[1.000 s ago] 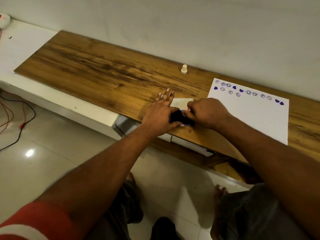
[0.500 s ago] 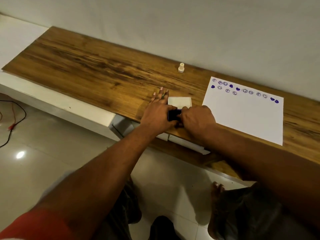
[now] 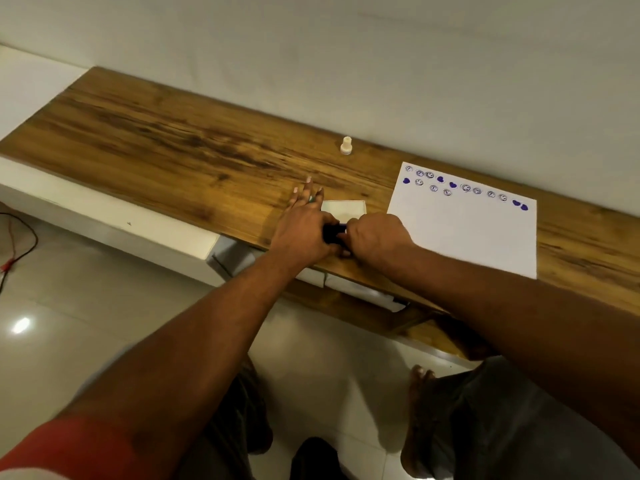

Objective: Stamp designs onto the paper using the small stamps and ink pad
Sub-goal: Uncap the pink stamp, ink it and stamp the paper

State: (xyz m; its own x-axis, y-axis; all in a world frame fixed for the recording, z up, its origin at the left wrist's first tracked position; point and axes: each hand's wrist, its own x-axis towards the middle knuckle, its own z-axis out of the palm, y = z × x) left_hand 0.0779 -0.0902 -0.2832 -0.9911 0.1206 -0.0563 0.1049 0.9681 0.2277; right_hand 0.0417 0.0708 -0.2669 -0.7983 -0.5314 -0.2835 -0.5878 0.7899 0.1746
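Done: paper point(image 3: 464, 237) has purple prints point(image 3: 465, 188) (faces, hearts) along its far edge only.
To do: rest of the sheet is blank, so plenty left; looks like a re-inking step.
Ink pad point(image 3: 331, 233): dark, near front edge of table point(image 3: 173, 150), between both hands, w/ pale lid point(image 3: 343, 210) behind it.
L hand point(image 3: 304, 230): fingers straight, flat on table, thumb side against the pad.
R hand point(image 3: 377, 239): curled over the pad; what it holds is hidden, can't tell.
Spare stamp point(image 3: 346, 145): upright by the wall, well apart.

Dim, warm indoor light. Glare spot on glossy pale floor tiles point(image 3: 21, 324). Soft shadow beneath brown wooden tabletop point(image 3: 156, 143). Slight blur on left hand point(image 3: 304, 233) and right hand point(image 3: 377, 237). Edges bowed, wide-angle.
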